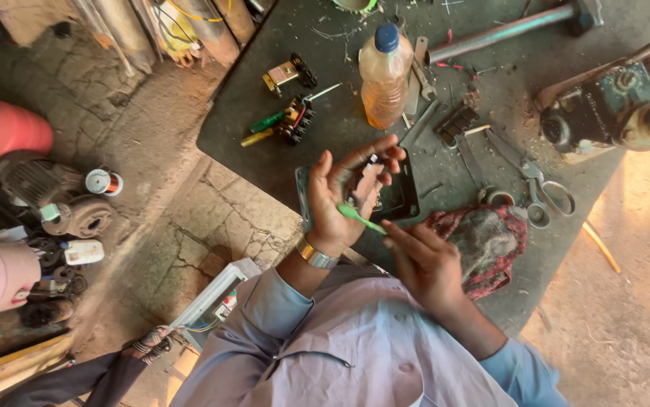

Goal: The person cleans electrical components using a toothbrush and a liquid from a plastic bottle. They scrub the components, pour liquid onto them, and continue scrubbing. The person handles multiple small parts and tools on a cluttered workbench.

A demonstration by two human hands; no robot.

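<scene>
Dark workbench [280, 128] pretty cluttered: plastic bottle [384, 75] of amber liquid upper centre, scissors [540, 196] at right, red rag [483, 241] just beside right hand [424, 264]. Left hand [347, 197], centre frame, curled around small dark part [374, 169], over black frame [396, 197]. Right fingers pinching green screwdriver [361, 218], tip at left palm. Bench edge close below.

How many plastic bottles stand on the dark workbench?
1. The clear bottle with a blue cap stands near the bench's far edge, beyond the left hand. Others may lie outside the picture.
</scene>
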